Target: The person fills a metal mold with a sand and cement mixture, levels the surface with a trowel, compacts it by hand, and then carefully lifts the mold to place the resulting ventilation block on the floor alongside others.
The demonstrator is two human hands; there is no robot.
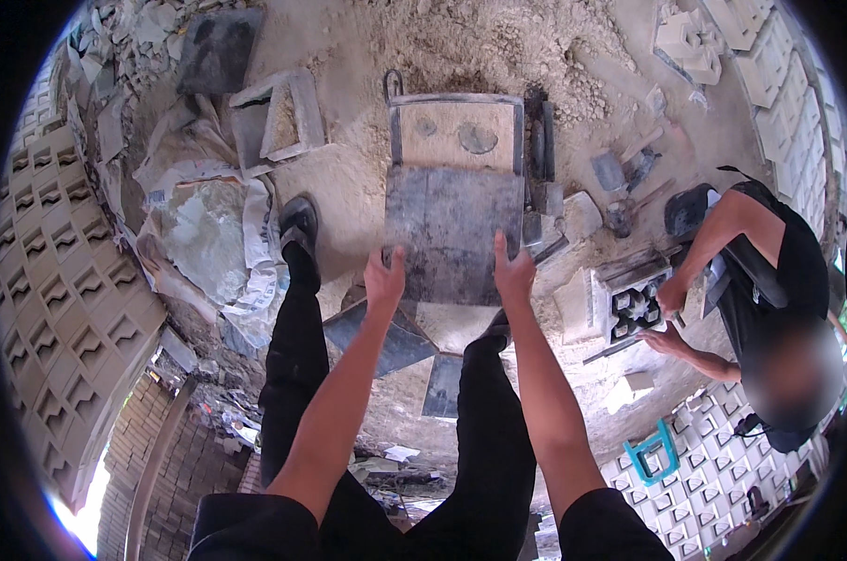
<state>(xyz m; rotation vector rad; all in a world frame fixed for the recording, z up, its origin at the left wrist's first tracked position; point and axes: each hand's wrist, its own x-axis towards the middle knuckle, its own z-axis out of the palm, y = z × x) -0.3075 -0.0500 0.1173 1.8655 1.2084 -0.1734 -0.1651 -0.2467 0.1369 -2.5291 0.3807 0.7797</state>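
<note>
Your sleeves run off the bottom edge; the dark board at centre hides part of the wooden tray; a person's head, lower right, is blurred.

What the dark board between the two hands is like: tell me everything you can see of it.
The dark board is a flat, roughly square grey-black panel, its material unclear, with pale dusty smudges on its face. The left hand grips it at its left side and the right hand at its right, both toward its near end, thumbs on top. Its far edge overlaps the near part of a framed tray; whether they touch is unclear. Its underside is hidden.
</note>
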